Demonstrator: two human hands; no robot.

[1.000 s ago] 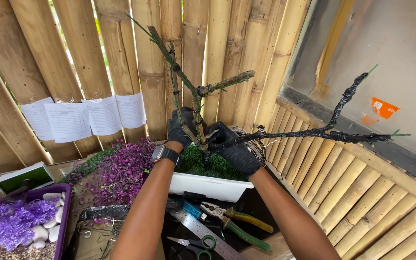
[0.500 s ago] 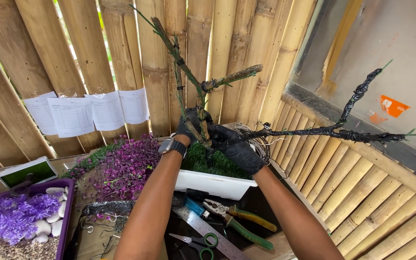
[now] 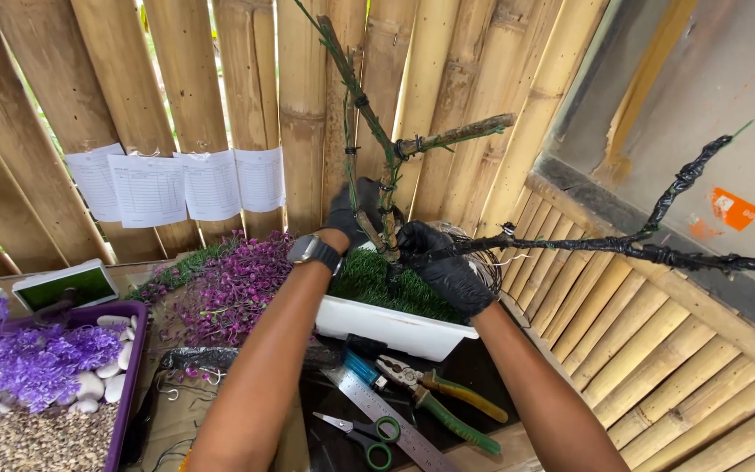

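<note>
An artificial tree trunk [image 3: 388, 188] of wood wrapped in green wire stands in a white rectangular planter [image 3: 395, 328] filled with green fake grass [image 3: 377, 280]. My left hand [image 3: 349, 214], in a black glove with a wristwatch, grips the trunk low down from the left. My right hand [image 3: 443, 262], also in a black glove, holds the base of a long black-taped branch [image 3: 622, 249] that reaches out to the right. Another short wooden branch [image 3: 460, 135] sticks out higher up.
Pliers [image 3: 434, 398], scissors [image 3: 364, 433] and a metal ruler [image 3: 386, 419] lie on the black mat in front. Purple fake flowers [image 3: 238, 284] lie left of the planter. A purple tray [image 3: 128, 385] holds flowers, white stones and gravel. Bamboo fence [image 3: 185, 96] stands behind, with paper sheets [image 3: 176, 183].
The view has shifted slightly; both hands stay on the trunk and branch in nearly the same grip.
</note>
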